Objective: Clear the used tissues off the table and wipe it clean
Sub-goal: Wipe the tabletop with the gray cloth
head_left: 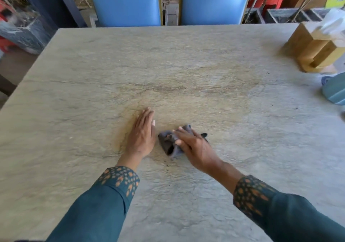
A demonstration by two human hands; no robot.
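A crumpled dark grey cloth (169,142) lies on the stone-look table (168,69), a little in front of its middle. My right hand (194,147) presses down on the cloth, fingers curled over it. My left hand (142,135) rests flat on the bare table just left of the cloth, fingers together and holding nothing. No loose tissue shows on the tabletop.
A wooden tissue holder (315,49) with white tissue sticking out stands at the back right. A teal object (335,90) sits at the right edge, partly cut off. Two blue chairs (127,4) (214,4) stand behind the far edge.
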